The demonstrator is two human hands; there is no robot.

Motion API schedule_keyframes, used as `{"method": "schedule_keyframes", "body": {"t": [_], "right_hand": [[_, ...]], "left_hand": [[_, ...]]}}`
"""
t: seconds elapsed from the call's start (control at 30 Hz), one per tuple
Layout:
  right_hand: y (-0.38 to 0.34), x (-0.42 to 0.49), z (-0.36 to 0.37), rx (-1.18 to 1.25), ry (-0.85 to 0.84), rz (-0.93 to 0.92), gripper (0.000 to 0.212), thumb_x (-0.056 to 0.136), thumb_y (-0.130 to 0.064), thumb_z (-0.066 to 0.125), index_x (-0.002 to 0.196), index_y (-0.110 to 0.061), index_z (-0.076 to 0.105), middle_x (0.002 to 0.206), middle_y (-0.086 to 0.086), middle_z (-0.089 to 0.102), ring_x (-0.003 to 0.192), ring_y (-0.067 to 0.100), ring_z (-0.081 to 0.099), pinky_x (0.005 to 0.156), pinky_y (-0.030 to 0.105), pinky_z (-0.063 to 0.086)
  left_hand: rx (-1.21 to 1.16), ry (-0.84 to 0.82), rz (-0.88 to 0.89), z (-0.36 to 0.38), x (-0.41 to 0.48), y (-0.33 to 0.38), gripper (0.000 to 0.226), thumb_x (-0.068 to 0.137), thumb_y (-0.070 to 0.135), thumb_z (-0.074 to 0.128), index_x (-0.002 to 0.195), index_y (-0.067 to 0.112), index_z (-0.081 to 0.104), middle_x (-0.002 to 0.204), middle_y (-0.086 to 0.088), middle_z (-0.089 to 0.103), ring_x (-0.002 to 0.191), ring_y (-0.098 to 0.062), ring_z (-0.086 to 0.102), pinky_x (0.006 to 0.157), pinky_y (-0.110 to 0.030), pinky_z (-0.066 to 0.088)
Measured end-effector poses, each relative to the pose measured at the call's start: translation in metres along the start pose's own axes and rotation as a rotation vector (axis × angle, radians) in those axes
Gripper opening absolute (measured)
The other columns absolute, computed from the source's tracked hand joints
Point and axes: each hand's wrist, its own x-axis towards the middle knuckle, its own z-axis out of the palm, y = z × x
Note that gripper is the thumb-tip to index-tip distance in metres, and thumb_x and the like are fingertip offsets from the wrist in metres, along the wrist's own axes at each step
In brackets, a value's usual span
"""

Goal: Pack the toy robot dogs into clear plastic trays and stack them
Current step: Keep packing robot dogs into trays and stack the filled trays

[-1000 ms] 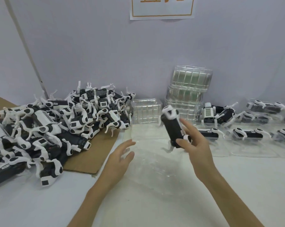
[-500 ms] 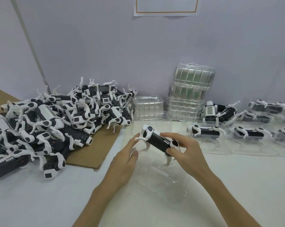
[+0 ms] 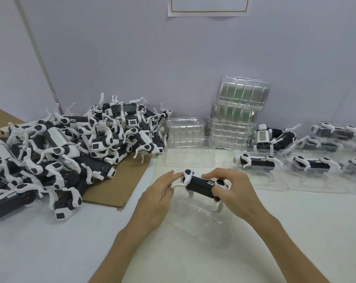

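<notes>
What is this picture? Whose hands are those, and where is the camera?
There is no machine here, just a person's two hands. The camera sits on the person's head and looks down at the table. The right hand grips a toy robot dog over a clear tray. The left hand touches its other end with straight fingers. On the left, a pile of dogs lies on cardboard. By the wall stand empty trays, and to the right are packed dogs.

- A packing workbench in a small factory or workshop: a white table [image 3: 299,213] against a plain wall [image 3: 132,58].
- Left of the tall stack of empty clear trays [image 3: 238,111], a heap of identical toy robot dogs [image 3: 71,144] lies on cardboard [image 3: 115,184].
- Right of that stack, filled trays [image 3: 308,183] sit in rows.
- Above it, a printed notice [image 3: 208,6].
</notes>
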Motion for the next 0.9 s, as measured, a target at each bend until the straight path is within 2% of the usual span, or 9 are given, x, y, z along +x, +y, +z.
{"method": "schedule_keyframes", "body": {"t": [0.13,0.27,0.43,0.53,0.63,0.7,0.73,0.83,0.9], "right_hand": [[0.002,0.002,0.000,-0.011,-0.008,0.008,0.034,0.064,-0.022,0.058,0.088,-0.037,0.077,0.092,-0.006,0.068,0.080,0.020,0.065,0.077,0.050,0.057],[0.003,0.001,0.002,-0.031,-0.009,0.010,0.032,0.063,-0.024,0.060,0.085,-0.043,0.073,0.093,-0.010,0.067,0.082,0.015,0.063,0.079,0.047,0.056],[0.005,0.001,0.005,-0.061,-0.023,0.008,0.030,0.064,-0.022,0.060,0.085,-0.039,0.073,0.091,-0.017,0.066,0.087,0.011,0.059,0.079,0.044,0.055],[0.006,0.002,0.004,-0.079,-0.033,-0.008,0.029,0.067,-0.018,0.064,0.088,-0.035,0.074,0.087,-0.016,0.064,0.087,0.010,0.057,0.076,0.034,0.052],[0.008,0.002,0.004,-0.163,-0.073,-0.001,0.036,0.076,-0.014,0.069,0.085,-0.049,0.068,0.091,-0.010,0.058,0.091,0.009,0.054,0.073,0.018,0.038],[0.008,0.002,0.005,-0.185,-0.095,0.025,0.041,0.078,-0.016,0.068,0.084,-0.056,0.064,0.094,-0.006,0.056,0.095,0.009,0.052,0.073,0.016,0.035],[0.008,0.002,0.005,-0.182,-0.096,0.029,0.041,0.078,-0.015,0.067,0.087,-0.056,0.065,0.095,-0.008,0.057,0.097,0.010,0.052,0.076,0.018,0.036],[0.009,0.003,0.005,-0.244,-0.078,-0.033,0.038,0.076,-0.011,0.067,0.097,-0.041,0.075,0.100,-0.021,0.062,0.102,0.008,0.049,0.096,0.031,0.039],[0.011,0.004,0.004,-0.244,-0.023,-0.043,0.037,0.073,-0.012,0.070,0.099,-0.038,0.075,0.107,-0.022,0.060,0.106,0.005,0.049,0.097,0.029,0.038]], "left_hand": [[-0.032,0.008,-0.004,0.001,0.000,0.000,0.064,0.104,0.015,0.044,0.112,0.079,0.046,0.148,0.026,0.044,0.138,0.005,0.036,0.118,-0.039,0.030],[-0.052,0.005,-0.024,0.002,0.001,-0.001,0.067,0.102,0.012,0.045,0.107,0.079,0.049,0.146,0.028,0.044,0.136,0.000,0.042,0.116,-0.042,0.032],[-0.077,-0.001,-0.045,0.003,0.001,-0.003,0.055,0.102,0.010,0.043,0.115,0.062,0.058,0.147,0.027,0.043,0.137,0.007,0.035,0.118,-0.038,0.030],[-0.113,0.002,-0.060,0.002,0.000,-0.001,0.054,0.102,0.012,0.041,0.110,0.061,0.060,0.146,0.026,0.044,0.137,0.009,0.034,0.119,-0.036,0.027],[-0.121,-0.012,-0.087,0.000,-0.001,0.005,0.046,0.089,0.029,0.036,0.089,0.063,0.066,0.143,0.028,0.044,0.133,0.010,0.037,0.117,-0.031,0.026],[-0.104,-0.019,-0.092,0.000,-0.001,0.007,0.045,0.085,0.031,0.034,0.085,0.063,0.066,0.144,0.028,0.044,0.133,0.007,0.037,0.114,-0.028,0.026],[-0.107,-0.021,-0.090,0.000,-0.001,0.007,0.045,0.086,0.031,0.034,0.085,0.063,0.066,0.144,0.028,0.043,0.133,0.007,0.037,0.113,-0.026,0.026],[-0.115,-0.023,-0.080,0.000,-0.001,0.005,0.042,0.092,0.027,0.037,0.097,0.058,0.064,0.143,0.027,0.043,0.132,0.006,0.039,0.110,-0.027,0.029],[-0.132,-0.008,-0.107,0.000,-0.001,0.005,0.037,0.088,0.031,0.036,0.108,0.050,0.061,0.137,0.032,0.045,0.126,0.001,0.049,0.106,-0.031,0.037]]}}
